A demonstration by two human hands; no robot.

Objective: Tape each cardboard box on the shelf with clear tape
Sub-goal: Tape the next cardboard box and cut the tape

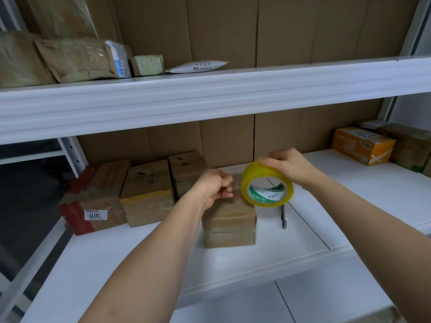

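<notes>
Head view: right hand (288,166) grips the yellow tape roll (267,185) from above, fingers curled over its rim; left hand (215,186) pinches the pulled-out clear tape end (235,183), both just above the small cardboard box (229,221) on the white shelf (140,252). Three more boxes (147,192) stand in a row at left, a utility knife (283,216) lies just right of the small box, and an orange box (362,145) sits well apart at far right.
</notes>
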